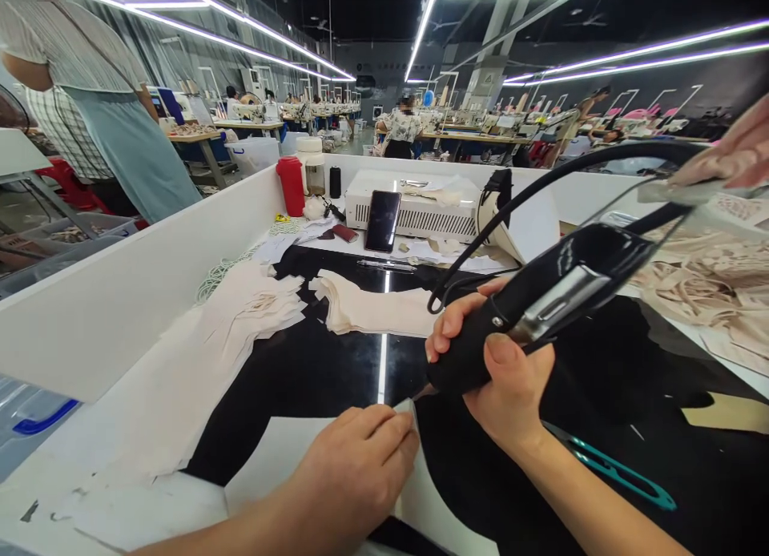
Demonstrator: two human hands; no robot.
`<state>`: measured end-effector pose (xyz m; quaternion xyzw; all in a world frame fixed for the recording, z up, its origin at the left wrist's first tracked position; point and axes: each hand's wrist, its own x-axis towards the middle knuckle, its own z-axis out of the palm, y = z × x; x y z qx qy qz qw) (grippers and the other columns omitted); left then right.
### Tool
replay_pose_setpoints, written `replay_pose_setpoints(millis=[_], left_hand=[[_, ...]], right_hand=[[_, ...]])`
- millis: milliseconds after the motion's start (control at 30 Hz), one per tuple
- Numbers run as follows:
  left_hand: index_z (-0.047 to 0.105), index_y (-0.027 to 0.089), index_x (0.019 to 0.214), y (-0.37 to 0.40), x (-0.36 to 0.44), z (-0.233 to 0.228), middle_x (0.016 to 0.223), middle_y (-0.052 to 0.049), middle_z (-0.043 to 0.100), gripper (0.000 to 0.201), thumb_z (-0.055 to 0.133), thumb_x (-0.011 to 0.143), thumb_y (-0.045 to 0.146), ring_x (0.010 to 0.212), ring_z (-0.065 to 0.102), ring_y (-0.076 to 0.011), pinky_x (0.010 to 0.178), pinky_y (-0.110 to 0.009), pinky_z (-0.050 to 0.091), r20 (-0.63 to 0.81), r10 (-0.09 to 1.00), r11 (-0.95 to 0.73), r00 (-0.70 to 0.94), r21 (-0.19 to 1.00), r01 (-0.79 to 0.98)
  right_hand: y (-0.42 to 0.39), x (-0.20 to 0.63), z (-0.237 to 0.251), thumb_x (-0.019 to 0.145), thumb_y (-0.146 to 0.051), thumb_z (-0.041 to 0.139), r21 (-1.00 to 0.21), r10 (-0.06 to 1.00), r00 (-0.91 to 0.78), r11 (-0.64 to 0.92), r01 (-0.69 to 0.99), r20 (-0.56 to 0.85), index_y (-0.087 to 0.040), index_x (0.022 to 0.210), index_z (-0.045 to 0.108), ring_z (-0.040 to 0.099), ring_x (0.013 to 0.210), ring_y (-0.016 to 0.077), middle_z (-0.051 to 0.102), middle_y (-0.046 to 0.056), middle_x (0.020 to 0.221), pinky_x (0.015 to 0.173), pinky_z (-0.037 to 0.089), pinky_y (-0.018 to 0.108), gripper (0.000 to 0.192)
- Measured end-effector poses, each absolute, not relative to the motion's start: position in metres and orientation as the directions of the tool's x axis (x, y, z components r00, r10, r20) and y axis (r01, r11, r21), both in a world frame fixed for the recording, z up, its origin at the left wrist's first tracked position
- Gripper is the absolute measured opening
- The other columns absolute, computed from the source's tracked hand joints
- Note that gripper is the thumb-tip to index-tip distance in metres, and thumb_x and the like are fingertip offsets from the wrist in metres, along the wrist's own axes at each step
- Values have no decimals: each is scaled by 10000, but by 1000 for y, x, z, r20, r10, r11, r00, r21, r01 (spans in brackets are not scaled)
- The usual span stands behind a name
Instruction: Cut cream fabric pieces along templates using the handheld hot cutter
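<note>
My right hand (510, 380) is wrapped round a black corded hand tool (469, 344) with a silver lever on its side. The tool's front end points down and left, close to my left hand (366, 452). The fingers of my left hand are bent and pressed together on the edge of a white sheet (288, 460), where a pale corner sticks out beyond the fingertips. Turquoise-handled thread snips (625, 468) lie by my right forearm. Beyond my hands is a stack of cream fabric pieces (378, 308); a longer cream stack (198, 364) lies to the left.
A white box (414, 207) with vents stands at the back, with a phone (383, 219) leaning on it. Beside them are a red bottle (291, 186) and a jar (312, 171). Another person's hand (730, 151) reaches in at right, above piled beige fabric (714, 275).
</note>
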<state>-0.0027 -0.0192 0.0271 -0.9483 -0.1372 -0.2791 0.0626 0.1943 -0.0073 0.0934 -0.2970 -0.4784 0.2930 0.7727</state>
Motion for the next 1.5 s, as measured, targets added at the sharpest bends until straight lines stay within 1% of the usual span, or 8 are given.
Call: replay_pose_setpoints(millis=[167, 333, 533, 667, 867, 1000, 1100, 1500], left_hand=[[722, 105, 1337, -18, -6, 26, 1404, -114, 788, 313, 444, 1193, 108, 1110, 756, -211, 836, -327, 646, 511, 227, -954, 829, -54, 295], [698, 101, 1410, -18, -8, 23, 1445, -145, 765, 306, 506, 1172, 124, 1157, 744, -232, 863, -340, 635, 448, 234, -953, 863, -71, 295], [722, 103, 1342, -19, -7, 27, 1401, -98, 793, 304, 460, 1188, 117, 1109, 746, -230, 819, -349, 614, 524, 238, -954, 818, -34, 299], [720, 112, 1341, -19, -4, 27, 1396, -94, 796, 283, 484, 1185, 118, 1114, 751, -229, 816, -348, 604, 512, 252, -951, 821, -24, 307], [719, 116, 1317, -18, -3, 24, 1370, -78, 807, 252, 510, 1177, 118, 1080, 764, -225, 805, -345, 606, 531, 259, -949, 807, -15, 314], [708, 105, 1332, -19, -3, 23, 1368, -82, 806, 243, 539, 1157, 105, 1088, 767, -230, 795, -353, 615, 528, 255, -949, 810, -26, 315], [708, 102, 1326, -20, -3, 22, 1357, -83, 811, 234, 553, 1151, 100, 1077, 772, -233, 776, -352, 611, 542, 247, -947, 803, -42, 319], [725, 92, 1323, -21, -1, 24, 1355, -89, 814, 260, 516, 1169, 98, 1102, 769, -226, 808, -340, 616, 546, 240, -944, 803, -64, 325]], right_hand=[[-8, 194, 93, 890, -560, 945, -734, 734, 355, 659, -167, 578, -283, 1146, 627, 672, 545, 157, 718, -56, 802, 511, 587, 292, 493], [-7, 195, 92, 878, -564, 955, -735, 733, 359, 659, -162, 578, -282, 1137, 621, 662, 537, 162, 714, -52, 796, 496, 595, 299, 509], [-6, 195, 91, 896, -554, 946, -732, 735, 351, 660, -172, 580, -285, 1149, 623, 661, 555, 149, 716, -55, 816, 511, 592, 283, 490], [-6, 195, 91, 910, -535, 939, -722, 731, 338, 668, -180, 592, -281, 1159, 637, 677, 568, 149, 721, -55, 824, 531, 592, 284, 467], [-8, 195, 94, 891, -538, 946, -731, 729, 378, 661, -172, 570, -290, 1151, 633, 661, 556, 155, 709, -56, 806, 520, 581, 288, 476], [-9, 194, 96, 893, -525, 946, -724, 723, 400, 665, -184, 563, -289, 1158, 645, 660, 569, 154, 701, -55, 809, 518, 579, 281, 465], [-10, 194, 94, 891, -533, 955, -731, 735, 379, 656, -187, 563, -286, 1154, 638, 663, 569, 149, 716, -53, 814, 528, 582, 281, 480], [-11, 193, 91, 928, -489, 930, -722, 726, 355, 670, -171, 589, -275, 1177, 633, 682, 575, 146, 728, -59, 821, 571, 600, 295, 443]])
